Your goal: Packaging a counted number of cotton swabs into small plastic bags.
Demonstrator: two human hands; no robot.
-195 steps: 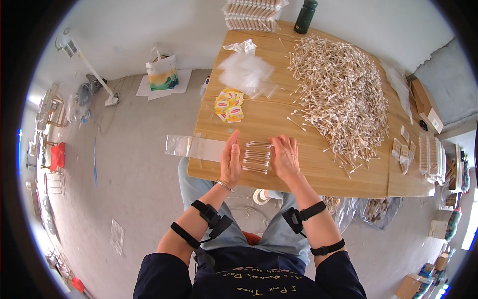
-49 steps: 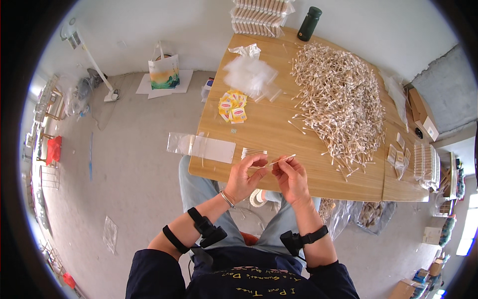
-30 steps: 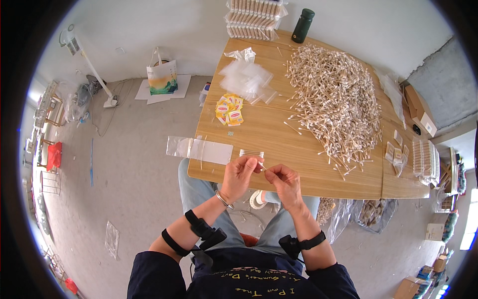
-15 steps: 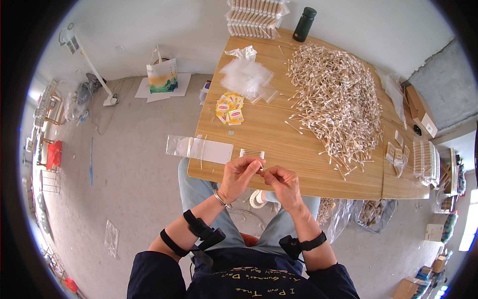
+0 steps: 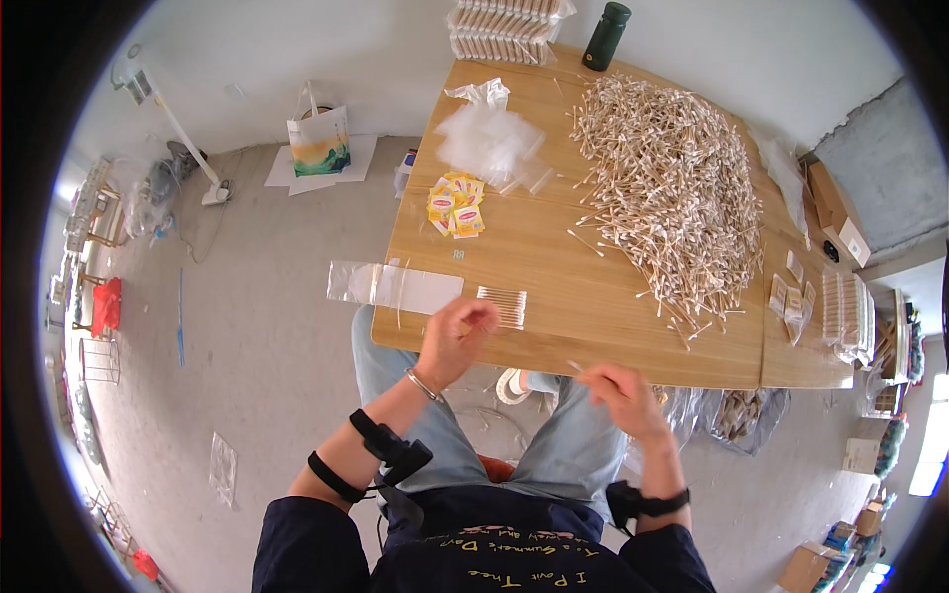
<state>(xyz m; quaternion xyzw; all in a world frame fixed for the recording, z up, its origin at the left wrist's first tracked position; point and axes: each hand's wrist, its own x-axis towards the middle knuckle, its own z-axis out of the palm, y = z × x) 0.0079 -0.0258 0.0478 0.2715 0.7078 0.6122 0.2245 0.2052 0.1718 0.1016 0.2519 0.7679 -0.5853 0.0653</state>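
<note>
At the table's front edge, a neat flat row of cotton swabs (image 5: 504,307) lies side by side. My left hand (image 5: 459,339) hovers just left of this row, over the edge; its curled fingers are smeared by motion. Off to the right, beyond the edge and above my lap, my right hand (image 5: 623,397) is closed on a thin cotton swab (image 5: 575,366), whose pale end pokes out to the left. Beside my left hand lies a clear plastic bag (image 5: 351,282) with a white card (image 5: 435,294) partly inside it.
A large heap of loose cotton swabs (image 5: 672,188) covers the right of the wooden table (image 5: 554,346). Clear bags (image 5: 486,148) and yellow packets (image 5: 457,206) lie at the left. Packed swab bundles (image 5: 499,32) and a dark green bottle (image 5: 606,38) stand at the back.
My hands have parted: the right has swung right and toward me with the swab, the left slightly left and toward me. More of the swab row shows now.
</note>
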